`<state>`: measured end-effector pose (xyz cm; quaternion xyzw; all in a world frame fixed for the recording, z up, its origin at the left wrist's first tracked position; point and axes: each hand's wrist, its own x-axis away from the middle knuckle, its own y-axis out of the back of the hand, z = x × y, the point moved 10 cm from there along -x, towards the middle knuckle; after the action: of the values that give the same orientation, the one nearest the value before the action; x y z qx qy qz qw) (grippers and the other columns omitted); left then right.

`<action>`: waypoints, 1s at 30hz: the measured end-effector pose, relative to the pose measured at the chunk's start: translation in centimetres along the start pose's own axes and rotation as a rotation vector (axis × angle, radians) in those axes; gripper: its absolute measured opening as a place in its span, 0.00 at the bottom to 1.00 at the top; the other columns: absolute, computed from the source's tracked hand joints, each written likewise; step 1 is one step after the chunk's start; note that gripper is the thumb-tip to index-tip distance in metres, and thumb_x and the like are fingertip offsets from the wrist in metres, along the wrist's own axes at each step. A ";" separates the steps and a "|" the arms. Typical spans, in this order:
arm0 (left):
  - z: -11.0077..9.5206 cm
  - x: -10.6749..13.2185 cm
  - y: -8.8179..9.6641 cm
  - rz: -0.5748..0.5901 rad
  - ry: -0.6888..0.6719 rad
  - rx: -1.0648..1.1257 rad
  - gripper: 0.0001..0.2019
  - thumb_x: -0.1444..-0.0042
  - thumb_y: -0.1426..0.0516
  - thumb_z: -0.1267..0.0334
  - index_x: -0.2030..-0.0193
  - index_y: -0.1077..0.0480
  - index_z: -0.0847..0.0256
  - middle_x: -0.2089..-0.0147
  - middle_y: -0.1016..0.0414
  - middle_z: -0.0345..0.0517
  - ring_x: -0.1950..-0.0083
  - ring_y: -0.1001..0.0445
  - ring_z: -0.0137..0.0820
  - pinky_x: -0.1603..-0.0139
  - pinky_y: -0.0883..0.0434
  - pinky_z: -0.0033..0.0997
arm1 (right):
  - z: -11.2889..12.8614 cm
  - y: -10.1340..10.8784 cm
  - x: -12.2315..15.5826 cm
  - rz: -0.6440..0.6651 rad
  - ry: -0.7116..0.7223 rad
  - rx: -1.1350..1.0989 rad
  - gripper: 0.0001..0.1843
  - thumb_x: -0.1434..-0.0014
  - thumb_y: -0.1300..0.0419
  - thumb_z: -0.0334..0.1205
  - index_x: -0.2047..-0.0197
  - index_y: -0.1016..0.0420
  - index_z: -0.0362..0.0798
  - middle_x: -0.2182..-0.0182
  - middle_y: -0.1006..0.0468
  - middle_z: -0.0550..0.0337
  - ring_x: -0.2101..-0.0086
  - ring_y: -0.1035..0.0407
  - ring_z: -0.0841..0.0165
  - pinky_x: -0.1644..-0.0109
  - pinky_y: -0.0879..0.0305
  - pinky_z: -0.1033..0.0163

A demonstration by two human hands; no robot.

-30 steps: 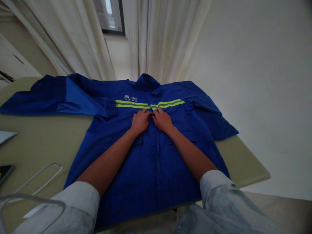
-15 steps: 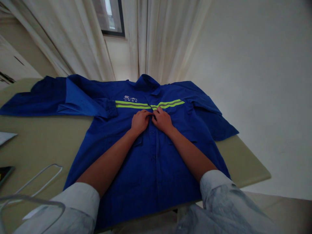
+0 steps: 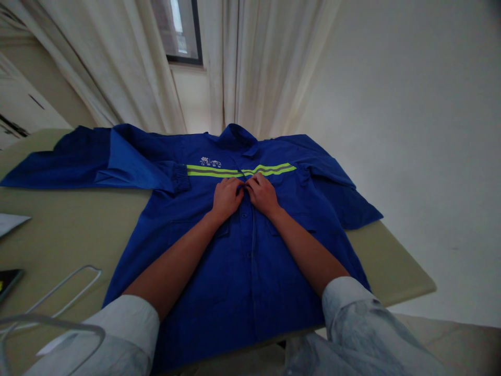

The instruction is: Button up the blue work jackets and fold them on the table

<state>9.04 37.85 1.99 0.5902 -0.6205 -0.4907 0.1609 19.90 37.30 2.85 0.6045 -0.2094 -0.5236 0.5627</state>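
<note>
while left hand (image 3: pixel 228 197) pinches jacket (image 3: pixel 245 282), right hand (image 3: pixel 262 194) matches

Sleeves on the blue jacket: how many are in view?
2: one sleeve lies to the left, folded back so its cuff rests on the jacket; the other sleeve lies to the right, its cuff not distinguishable.

jacket (image 3: pixel 219 308) on tbl (image 3: pixel 78 219) | wire loop (image 3: pixel 47 318) l. of jacket | curtains (image 3: pixel 270 68) behind tbl
</note>
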 end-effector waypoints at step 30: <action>1.1 0.0 0.0 -0.032 0.085 0.116 0.07 0.36 0.41 0.64 0.56 0.22 0.58 0.53 0.19 0.50 0.52 0.22 0.41 0.48 0.27 0.39 | 0.5 -0.3 -0.1 0.002 0.076 -0.076 0.14 0.28 0.46 0.36 0.47 0.21 0.48 0.50 0.22 0.48 0.48 0.31 0.57 0.40 0.35 0.55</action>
<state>8.18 38.29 1.51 0.6287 -0.6309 -0.4310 0.1446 19.30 37.25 2.76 0.6018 -0.1686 -0.5074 0.5933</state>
